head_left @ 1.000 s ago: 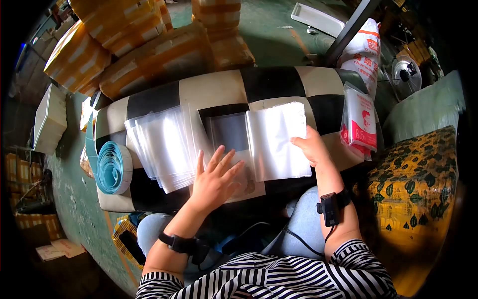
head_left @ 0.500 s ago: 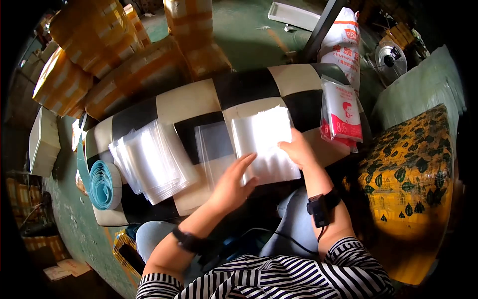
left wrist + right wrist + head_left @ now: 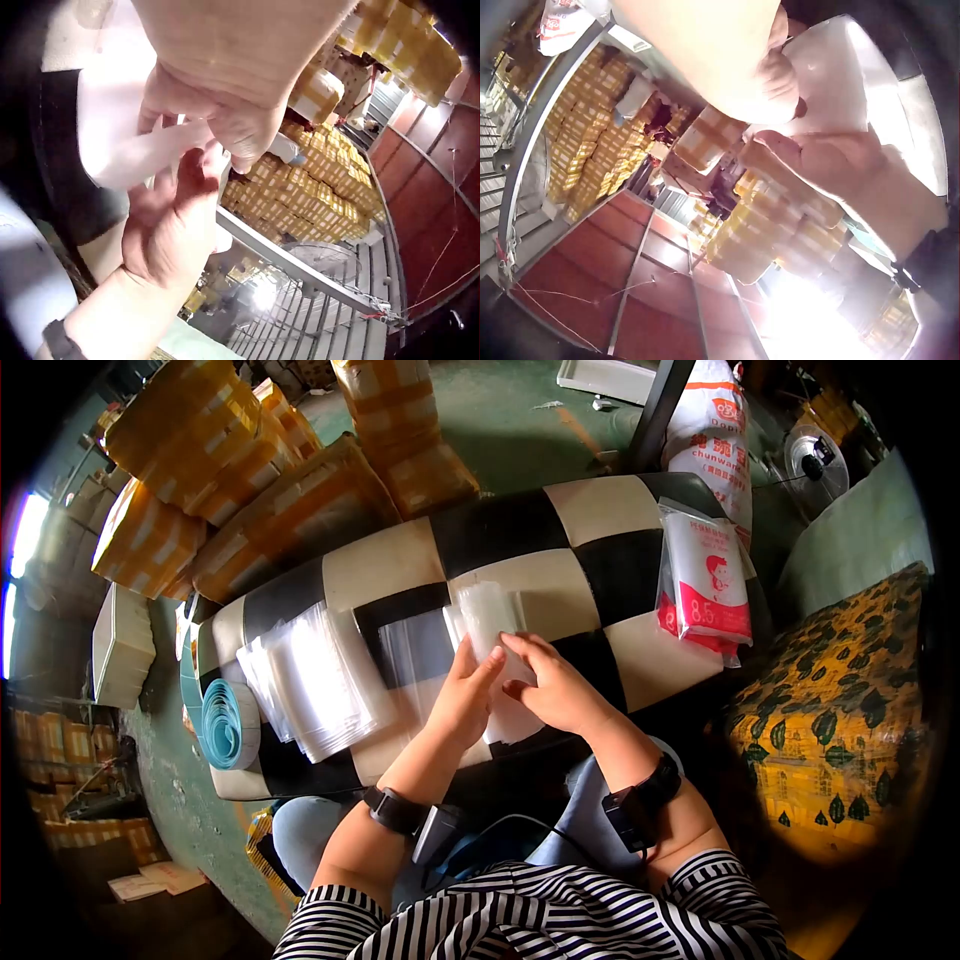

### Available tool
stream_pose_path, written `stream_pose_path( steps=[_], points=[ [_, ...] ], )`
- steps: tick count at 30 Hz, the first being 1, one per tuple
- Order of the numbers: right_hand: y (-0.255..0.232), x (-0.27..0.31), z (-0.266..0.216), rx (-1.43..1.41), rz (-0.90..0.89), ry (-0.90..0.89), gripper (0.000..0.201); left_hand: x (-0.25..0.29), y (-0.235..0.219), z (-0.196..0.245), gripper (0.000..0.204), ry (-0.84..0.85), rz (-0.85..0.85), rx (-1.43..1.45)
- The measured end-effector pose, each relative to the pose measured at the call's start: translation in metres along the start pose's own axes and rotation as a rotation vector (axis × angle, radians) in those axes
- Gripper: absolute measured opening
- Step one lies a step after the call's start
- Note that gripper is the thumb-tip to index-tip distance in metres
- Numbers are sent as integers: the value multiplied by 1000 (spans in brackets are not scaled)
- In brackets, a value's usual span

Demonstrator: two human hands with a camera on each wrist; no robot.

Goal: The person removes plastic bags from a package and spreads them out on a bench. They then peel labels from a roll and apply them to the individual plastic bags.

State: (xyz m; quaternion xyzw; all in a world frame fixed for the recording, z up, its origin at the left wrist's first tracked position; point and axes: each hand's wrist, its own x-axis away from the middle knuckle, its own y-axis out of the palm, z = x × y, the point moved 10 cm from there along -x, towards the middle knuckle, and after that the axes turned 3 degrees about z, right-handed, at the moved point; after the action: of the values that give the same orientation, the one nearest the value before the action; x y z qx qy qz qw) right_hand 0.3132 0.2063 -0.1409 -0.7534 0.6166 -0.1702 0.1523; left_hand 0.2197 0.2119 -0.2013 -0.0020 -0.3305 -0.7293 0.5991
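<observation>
A stack of clear plastic bags [image 3: 485, 608] is bent into a narrow curve between both hands over the checkered bench. My left hand [image 3: 460, 700] holds its left side, thumb toward the middle. My right hand [image 3: 562, 690] grips the right side with bent fingers, its fingertips close to the left thumb. The bent plastic [image 3: 112, 135] shows as a pale sheet between the hands in the left wrist view. Left of the hands lies a flat clear sheet [image 3: 420, 645], and beyond it a fanned pile of clear bags [image 3: 322, 685].
On the checkered bench [image 3: 520, 575], a light-blue roll [image 3: 228, 726] stands at the left end and a red-and-white packet [image 3: 708, 580] lies at the right. Taped boxes [image 3: 290, 520] are piled behind. A yellow leaf-patterned bundle [image 3: 830, 720] stands at the right.
My left hand has moved right from beside the stack and taken hold of it. The stack, earlier flat and wide, is now bent narrow between both hands. The right hand has shifted inward.
</observation>
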Motion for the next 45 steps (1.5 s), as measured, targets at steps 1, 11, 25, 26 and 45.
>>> stream_pose_path(
  steps=[1,11,25,26,45],
  points=[
    [-1,1,-1,-14,6,-4,50,0,-4,-3,55,-19,14,35],
    [0,-5,24,-445,16,150,58,4,-14,-12,37,-63,61,124],
    [7,-8,23,-206,58,165,57,4,-21,-11,39,27,120,107],
    [6,-8,19,-94,56,159,58,5,-18,-7,40,51,115,112],
    [-43,-8,80,-161,263,365,28,53,-129,47,30,92,360,-129]
  ],
)
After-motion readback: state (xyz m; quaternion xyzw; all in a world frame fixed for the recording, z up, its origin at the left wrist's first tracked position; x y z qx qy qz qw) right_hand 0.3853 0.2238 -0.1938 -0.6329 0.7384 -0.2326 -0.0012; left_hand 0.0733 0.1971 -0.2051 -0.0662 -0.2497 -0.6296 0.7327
